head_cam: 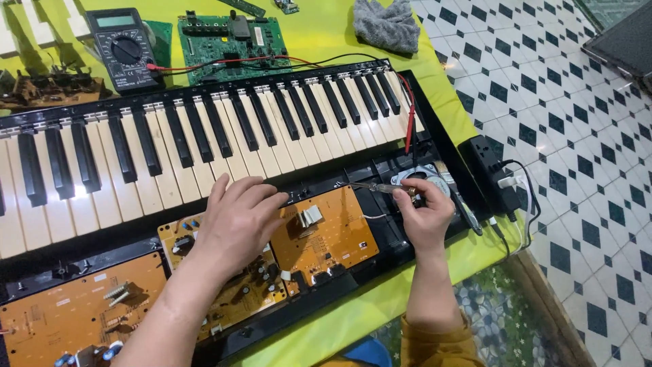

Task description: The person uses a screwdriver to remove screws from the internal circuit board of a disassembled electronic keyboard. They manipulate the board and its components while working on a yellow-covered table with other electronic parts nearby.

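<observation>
Right hand (424, 216), centre right of frame: fingers (415, 197) curled closed around the handle of a slim tool (380, 187); its metal shaft points left toward the frame centre, tip just above the upper edge of an orange circuit board (333, 234). Forearm rises from the lower edge, orange sleeve at the cuff.

Left hand (238, 221), centre of frame: fingers spread and loosely open, palm down, gripping nothing; fingertips rest at the front edge of the white keys, palm over the boards below. Forearm enters from the lower left.

Opened electronic keyboard (204, 129): runs from the left edge to the upper right, black and white keys in place, black casing open along the near side.

Orange circuit board, centre: roughly square, white ribbon connector near its upper left. A second orange board (244, 292) lies partly under the left hand, carrying small dark cylindrical parts. A third (75, 312) sits at lower left.

Round speaker (431, 180): just behind the right hand, partly hidden.

Multimeter (123, 47): upper left, dark body, grey screen, round dial; red lead (409, 122) runs right and drops over the keys at the right end.

Green circuit board (231, 37): top centre, rectangular.

Grey cloth (386, 26): top, right of centre, crumpled.

Black power strip (492, 173): right of the keyboard, white plug inserted.

Worktop (326, 34): yellow-green covering.

Floor (584, 136): right side, white tiles with dark diamonds.
</observation>
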